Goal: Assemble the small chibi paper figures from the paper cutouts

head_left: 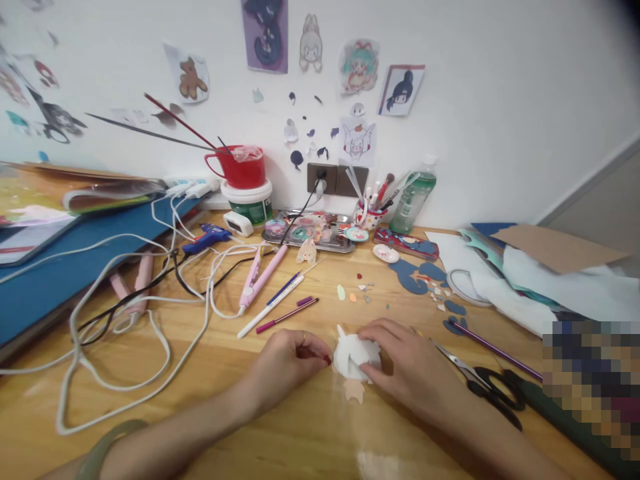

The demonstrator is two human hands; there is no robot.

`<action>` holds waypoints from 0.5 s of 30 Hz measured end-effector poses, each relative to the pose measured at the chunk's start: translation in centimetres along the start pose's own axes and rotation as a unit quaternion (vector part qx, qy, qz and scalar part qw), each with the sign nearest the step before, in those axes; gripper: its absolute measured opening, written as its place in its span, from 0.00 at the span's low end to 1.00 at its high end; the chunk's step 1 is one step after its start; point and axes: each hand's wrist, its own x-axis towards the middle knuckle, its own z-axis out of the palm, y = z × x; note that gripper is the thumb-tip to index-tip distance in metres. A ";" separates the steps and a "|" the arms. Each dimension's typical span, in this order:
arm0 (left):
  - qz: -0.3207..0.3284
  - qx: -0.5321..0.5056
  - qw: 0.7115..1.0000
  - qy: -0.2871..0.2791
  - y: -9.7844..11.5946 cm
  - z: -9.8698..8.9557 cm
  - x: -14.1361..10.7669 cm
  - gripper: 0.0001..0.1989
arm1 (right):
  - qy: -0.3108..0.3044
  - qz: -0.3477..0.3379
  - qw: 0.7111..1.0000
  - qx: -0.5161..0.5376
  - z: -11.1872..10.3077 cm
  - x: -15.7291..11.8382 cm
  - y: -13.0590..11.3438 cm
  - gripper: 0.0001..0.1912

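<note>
A white paper cut-out figure [347, 353] with a tan lower part [354, 390] lies on the wooden table in front of me. From the right, my right hand [393, 353] rests on it, thumb and fingers spread over its right side. My left hand [300, 353] is just left of the figure, its thumb and fingertips pinched together. Something small and dark red shows at those fingertips, too small to name.
Black-handled scissors [480, 380] and a purple pen [495, 350] lie right of my right hand. Pens [287, 315], a pink hair straightener [260, 277] and white cables [150, 320] are at left. Blue scraps [413, 277], a metal tray [345, 247] and a green bottle [413, 200] stand behind.
</note>
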 end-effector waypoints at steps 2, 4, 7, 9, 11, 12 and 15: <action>0.000 0.002 1.000 0.000 0.2 0.1 0.0 0.08 | 0.001 -0.002 1.000 -0.004 0.1 0.0 0.1 0.12; 0.003 0.005 1.000 -0.002 0.3 0.1 0.0 0.07 | 0.002 -0.001 1.000 -0.009 0.1 0.0 0.1 0.12; 0.010 0.007 1.000 -0.007 0.2 0.2 0.1 0.07 | 0.003 -0.002 1.000 -0.013 0.2 0.0 0.2 0.12; 0.015 0.008 1.000 -0.007 0.1 0.2 0.1 0.06 | 0.000 -0.005 1.000 -0.014 0.2 0.0 0.2 0.12; 0.019 0.012 1.000 -0.006 0.0 0.1 0.1 0.06 | -0.003 -0.008 1.000 -0.015 0.2 0.0 0.2 0.12; 0.020 0.015 1.000 -0.005 0.0 0.1 0.2 0.06 | -0.003 -0.008 1.000 -0.016 0.2 0.0 0.3 0.12; 0.022 0.032 0.999 -0.008 -0.2 0.0 0.3 0.05 | -0.010 -0.005 1.000 -0.014 0.3 0.0 0.4 0.12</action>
